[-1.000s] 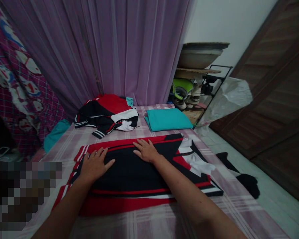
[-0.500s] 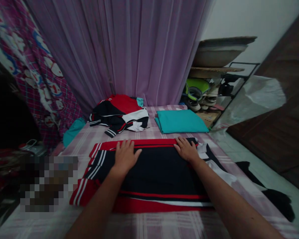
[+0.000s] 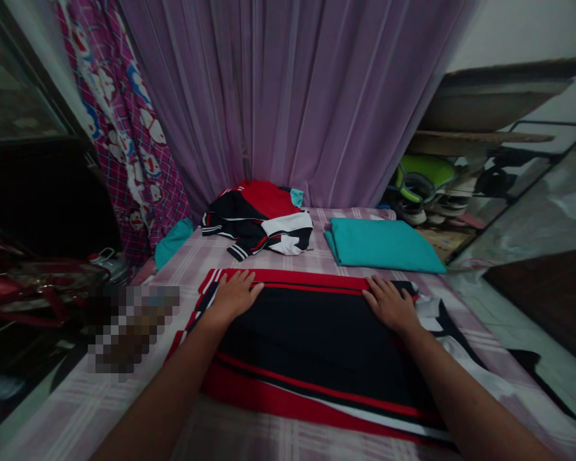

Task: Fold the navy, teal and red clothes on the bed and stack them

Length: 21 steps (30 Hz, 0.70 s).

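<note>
A navy track jacket (image 3: 312, 339) with red and white stripes lies folded on the bed, its striped ribbed edges at the left and white parts sticking out at the right. My left hand (image 3: 235, 296) rests on the far left corner of it, palm down with fingers spread. Near the far right corner, my right hand (image 3: 391, 302) also lies flat on the fabric, fingers stretched out. Neither hand grips the cloth. Behind it is a crumpled red, navy and white jacket (image 3: 254, 214), and to the right of that sits a folded teal cloth (image 3: 384, 244).
A plaid sheet (image 3: 144, 410) covers the bed. Purple curtains (image 3: 288, 96) hang behind it. On the right stands a rack (image 3: 513, 205) with shoes and a green item. Teal fabric (image 3: 173, 243) lies at the left edge, near a blurred-out patch (image 3: 129, 333).
The view has turned, so the bed and clothes appear shifted to the right. My left hand has slid along the jacket toward its striped left end. My right hand stays near the far right corner.
</note>
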Motion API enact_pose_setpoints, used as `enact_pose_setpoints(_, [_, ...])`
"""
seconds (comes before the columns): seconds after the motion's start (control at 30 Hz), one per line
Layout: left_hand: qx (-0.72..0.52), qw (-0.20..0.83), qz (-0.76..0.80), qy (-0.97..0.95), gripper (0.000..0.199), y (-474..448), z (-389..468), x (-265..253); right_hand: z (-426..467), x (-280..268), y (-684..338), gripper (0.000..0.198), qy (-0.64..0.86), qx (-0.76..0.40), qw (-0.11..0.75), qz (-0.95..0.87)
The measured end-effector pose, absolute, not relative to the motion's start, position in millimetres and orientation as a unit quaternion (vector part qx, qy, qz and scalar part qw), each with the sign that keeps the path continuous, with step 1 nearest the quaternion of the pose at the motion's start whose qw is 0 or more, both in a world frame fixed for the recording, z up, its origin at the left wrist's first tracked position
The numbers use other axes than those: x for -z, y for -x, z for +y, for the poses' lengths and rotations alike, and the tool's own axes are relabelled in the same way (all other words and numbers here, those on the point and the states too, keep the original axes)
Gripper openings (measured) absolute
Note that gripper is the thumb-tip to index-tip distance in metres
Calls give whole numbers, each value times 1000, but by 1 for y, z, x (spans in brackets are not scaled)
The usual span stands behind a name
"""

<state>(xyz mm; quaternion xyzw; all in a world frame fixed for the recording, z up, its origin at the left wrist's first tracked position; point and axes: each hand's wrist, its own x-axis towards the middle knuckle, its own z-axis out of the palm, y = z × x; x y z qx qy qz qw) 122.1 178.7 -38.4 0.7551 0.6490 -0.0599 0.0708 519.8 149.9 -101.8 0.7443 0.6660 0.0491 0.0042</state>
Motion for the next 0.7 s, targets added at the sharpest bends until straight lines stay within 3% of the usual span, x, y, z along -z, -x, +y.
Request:
enact_pose_setpoints(0.3, [71,41,651,-754,69,-109,186,48,150,85,-506,54,-755,-43,15,654])
enact_pose_setpoints(0.5, [84,29,656,-749,70,-114,188,51,158,54,-417,57,-688,-50,-95,718])
enact_pose_setpoints(0.7, [90,37,661,-744,70,-115,188,48,155,64,-364,62,-640,103,-14,761])
